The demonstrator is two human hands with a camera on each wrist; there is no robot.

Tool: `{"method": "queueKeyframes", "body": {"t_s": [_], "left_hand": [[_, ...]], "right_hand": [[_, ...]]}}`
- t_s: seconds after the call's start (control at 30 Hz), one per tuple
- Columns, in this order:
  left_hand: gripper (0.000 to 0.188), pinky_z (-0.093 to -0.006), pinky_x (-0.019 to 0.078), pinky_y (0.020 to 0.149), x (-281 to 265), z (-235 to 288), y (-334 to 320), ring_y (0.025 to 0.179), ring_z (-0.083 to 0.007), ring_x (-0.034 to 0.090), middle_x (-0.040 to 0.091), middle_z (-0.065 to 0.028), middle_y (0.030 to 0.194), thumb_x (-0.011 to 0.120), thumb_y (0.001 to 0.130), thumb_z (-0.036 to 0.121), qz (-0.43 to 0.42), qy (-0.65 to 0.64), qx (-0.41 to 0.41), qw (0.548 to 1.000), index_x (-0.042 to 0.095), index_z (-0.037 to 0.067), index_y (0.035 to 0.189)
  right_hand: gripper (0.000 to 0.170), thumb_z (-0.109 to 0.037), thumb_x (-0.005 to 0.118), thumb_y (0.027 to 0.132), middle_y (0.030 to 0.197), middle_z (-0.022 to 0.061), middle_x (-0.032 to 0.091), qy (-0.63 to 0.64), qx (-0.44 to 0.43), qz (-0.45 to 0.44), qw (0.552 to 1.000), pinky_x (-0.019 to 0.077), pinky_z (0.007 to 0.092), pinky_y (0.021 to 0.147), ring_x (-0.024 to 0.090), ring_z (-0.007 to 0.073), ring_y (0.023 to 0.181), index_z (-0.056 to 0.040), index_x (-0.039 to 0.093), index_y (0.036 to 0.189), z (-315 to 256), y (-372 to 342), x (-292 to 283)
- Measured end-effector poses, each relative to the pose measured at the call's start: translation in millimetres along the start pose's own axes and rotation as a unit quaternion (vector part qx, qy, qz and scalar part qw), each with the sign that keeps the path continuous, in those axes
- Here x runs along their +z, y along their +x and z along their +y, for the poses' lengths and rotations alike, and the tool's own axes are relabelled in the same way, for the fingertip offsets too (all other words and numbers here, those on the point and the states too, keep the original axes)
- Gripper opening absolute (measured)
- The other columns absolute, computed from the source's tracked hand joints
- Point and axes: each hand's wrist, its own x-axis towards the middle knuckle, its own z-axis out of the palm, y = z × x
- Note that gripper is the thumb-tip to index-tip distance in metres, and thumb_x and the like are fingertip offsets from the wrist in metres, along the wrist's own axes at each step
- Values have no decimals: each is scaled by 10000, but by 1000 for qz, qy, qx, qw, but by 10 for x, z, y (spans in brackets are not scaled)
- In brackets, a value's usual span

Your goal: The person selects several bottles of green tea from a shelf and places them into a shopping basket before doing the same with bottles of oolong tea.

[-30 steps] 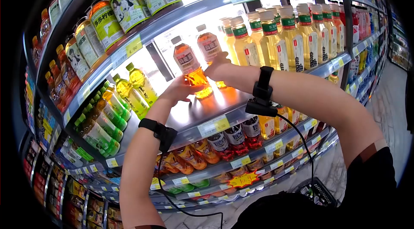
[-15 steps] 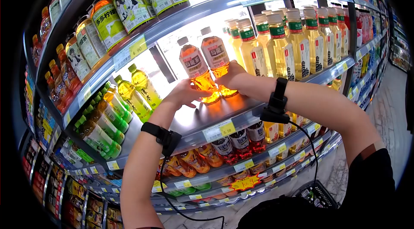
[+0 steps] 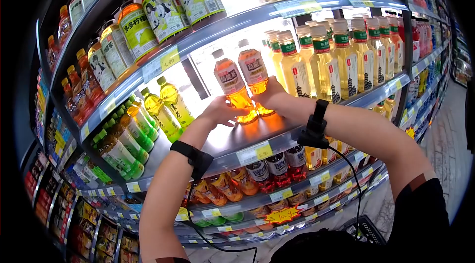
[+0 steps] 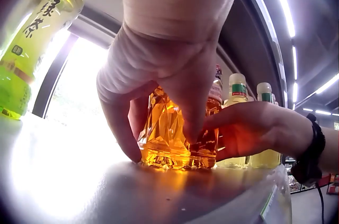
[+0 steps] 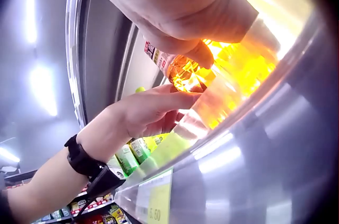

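Two amber tea bottles with pink labels stand side by side on the lit shelf (image 3: 217, 139). My left hand (image 3: 218, 112) grips the lower part of the left bottle (image 3: 230, 80); in the left wrist view the fingers of that hand (image 4: 159, 65) reach down around its base. The right bottle (image 3: 254, 71) is held low by my right hand (image 3: 271, 95), whose fingers are partly hidden behind it. The right wrist view shows my right hand (image 5: 185, 12) curled over glowing amber plastic, with my left hand (image 5: 153, 110) close beside it.
Green tea bottles (image 3: 170, 102) stand to the left, and pale yellow bottles with green neck bands (image 3: 324, 65) to the right. Overhead is a shelf edge (image 3: 227, 25) with price tags. Red and orange drinks (image 3: 257, 171) fill the shelf below. A dark basket (image 3: 366, 228) sits on the floor.
The right bottle has come forward and left, beside the left one, with my right hand on it. Over the last half second the hands and bottles have barely shifted on the shelf; the view has moved slightly.
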Motion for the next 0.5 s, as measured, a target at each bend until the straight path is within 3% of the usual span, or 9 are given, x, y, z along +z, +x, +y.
{"method": "queueKeyframes", "body": {"t_s": [0.07, 0.13, 0.23, 0.27, 0.33, 0.37, 0.4, 0.47, 0.5], "left_hand": [[406, -301, 587, 660, 3, -6, -13, 790, -143, 682, 692, -58, 999, 785, 794, 177, -12, -11, 6, 1000, 621, 72, 1150], [592, -298, 577, 681, -28, -29, -1, 859, -169, 677, 666, -108, 1107, 809, 770, 281, -35, 33, 8, 999, 563, 36, 1250], [869, -325, 561, 752, -70, -16, -123, 944, -225, 665, 603, -183, 1234, 807, 725, 463, 50, 256, -33, 965, 462, -36, 1348], [1070, -355, 539, 816, -117, -36, -271, 991, -278, 651, 541, -237, 1310, 777, 680, 598, 79, 336, 6, 939, 377, -98, 1388], [869, -364, 511, 885, -71, -18, -838, 1053, -289, 628, 563, -236, 1281, 761, 757, 458, 182, 256, 118, 942, 432, -87, 1348], [658, -364, 502, 896, 42, -116, -1062, 1055, -290, 622, 589, -219, 1229, 744, 794, 285, 319, 210, 246, 891, 489, -82, 1277], [498, -359, 489, 906, 142, -79, -1393, 1045, -285, 619, 610, -194, 1168, 709, 800, 125, 396, 221, 303, 838, 518, -71, 1217], [415, -368, 437, 959, 352, -259, -1957, 1053, -278, 573, 587, -182, 1107, 623, 809, -7, 438, 191, 376, 794, 503, -43, 1205], [398, -374, 438, 926, 514, -482, -2185, 1011, -270, 555, 570, -180, 1068, 581, 808, -37, 441, 155, 379, 799, 470, -34, 1190]], "right_hand": [[783, -258, 806, 737, 1123, 238, 618, 3, -14, -16, 1000, 533, 341, 859, 641, 325, 1049, 92, 342, 1262, 62, 53, 26], [791, -269, 799, 745, 1144, 257, 603, 4, -30, -47, 998, 529, 340, 863, 627, 325, 1076, 100, 343, 1276, 13, 10, -50], [796, -288, 788, 759, 1249, 271, 510, 60, -12, -62, 996, 506, 314, 898, 586, 311, 1130, 123, 361, 1291, -82, -385, -272], [794, -290, 788, 759, 1265, 267, 492, 95, -8, -68, 993, 500, 308, 907, 579, 307, 1137, 120, 369, 1294, -70, -511, -347], [694, -237, 752, 799, 1210, 229, 519, 157, -71, -13, 985, 489, 317, 925, 588, 287, 1107, 90, 387, 1289, -160, -980, -627], [615, -192, 720, 826, 1192, 214, 533, 277, -120, -34, 953, 485, 324, 931, 584, 267, 1111, 73, 398, 1279, -140, -1197, -796], [538, -147, 687, 854, 1174, 199, 546, 389, -166, -52, 905, 481, 331, 936, 581, 247, 1116, 55, 410, 1268, -66, -1412, -962], [320, -73, 624, 891, 1058, 158, 609, 466, -213, 0, 859, 518, 321, 841, 628, 202, 995, 50, 494, 1156, 256, -1927, -1182], [243, -58, 621, 891, 987, 128, 624, 419, -230, 7, 878, 524, 303, 784, 638, 179, 910, 44, 528, 1091, 616, -2150, -1248]]}}
